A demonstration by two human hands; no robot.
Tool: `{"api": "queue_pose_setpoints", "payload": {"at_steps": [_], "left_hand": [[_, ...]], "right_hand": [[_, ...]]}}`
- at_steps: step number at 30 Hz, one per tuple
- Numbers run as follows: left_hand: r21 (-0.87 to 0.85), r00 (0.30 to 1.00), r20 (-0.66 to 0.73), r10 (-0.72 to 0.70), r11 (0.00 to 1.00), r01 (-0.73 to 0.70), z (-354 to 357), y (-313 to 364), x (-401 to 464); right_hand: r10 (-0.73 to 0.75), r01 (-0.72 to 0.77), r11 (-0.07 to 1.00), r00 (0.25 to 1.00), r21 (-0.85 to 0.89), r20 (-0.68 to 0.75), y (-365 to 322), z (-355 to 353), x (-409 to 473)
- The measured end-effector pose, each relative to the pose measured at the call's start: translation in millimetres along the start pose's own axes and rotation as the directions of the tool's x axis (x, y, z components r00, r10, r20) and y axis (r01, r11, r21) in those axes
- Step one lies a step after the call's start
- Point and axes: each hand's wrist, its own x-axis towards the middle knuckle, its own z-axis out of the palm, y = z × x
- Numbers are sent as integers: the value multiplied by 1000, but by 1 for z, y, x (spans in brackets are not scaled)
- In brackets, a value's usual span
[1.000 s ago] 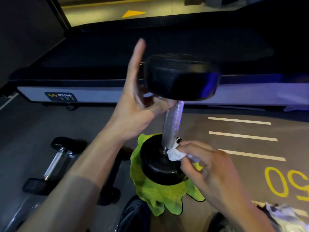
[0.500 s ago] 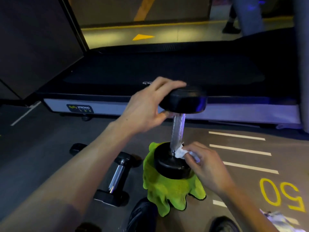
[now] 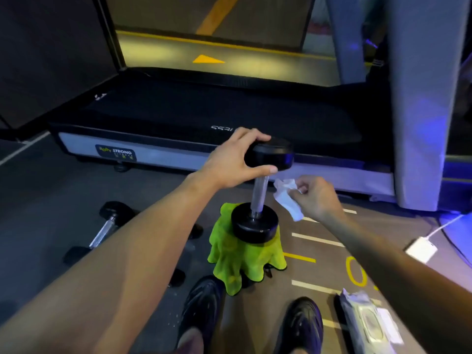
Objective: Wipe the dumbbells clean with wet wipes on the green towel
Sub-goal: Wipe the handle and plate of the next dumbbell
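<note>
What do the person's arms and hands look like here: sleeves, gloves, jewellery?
Both forearms are bare, no sleeves in view. The left hand and right hand wear no gloves; no rings, watch or wristband visible. Fingers uncovered, nails short. No markings show in this dim light.

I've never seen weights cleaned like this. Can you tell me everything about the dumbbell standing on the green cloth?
The black round-headed dumbbell with a silvery metal handle stands upright on end. Its lower head rests on the bright green towel draped over a hidden support. The left hand grips its upper head. The right hand pinches a crumpled white wet wipe just beside the handle, apart from it.
</note>
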Motion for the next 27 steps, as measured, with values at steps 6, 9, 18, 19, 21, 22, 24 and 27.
{"api": "queue_pose_setpoints", "payload": {"at_steps": [6, 9, 18, 19, 21, 22, 24, 27], "left_hand": [[-29, 999, -43, -12, 1000, 10, 6, -8, 7], [-29, 998, -60, -13, 1000, 11, 9, -11, 10], [13, 996, -87, -11, 1000, 12, 10, -14, 20], [17, 996, -90, -11, 1000, 13, 10, -15, 20], [21, 995, -95, -16, 1000, 18, 9, -15, 20], [19, 995, -95, -16, 1000, 18, 9, -15, 20], [13, 996, -89, -9, 1000, 10, 8, -14, 20], [6, 997, -79, 0, 1000, 1, 6, -12, 18]], "right_hand": [[86, -51, 956, 990, 290, -109, 6, 67, -23], [-61, 59, 964, 998, 258, -1, 7, 80, -31], [-332, 361, 903, 930, -231, 157, -7, 61, -31], [-347, 380, 891, 923, -249, 166, -12, 61, -30], [-350, 389, 873, 920, -294, 179, -23, 67, -27], [-340, 383, 862, 923, -332, 181, -29, 71, -25], [-330, 386, 815, 922, -432, 202, -44, 81, -24], [-356, 425, 750, 905, -507, 232, -62, 98, -29]]}}
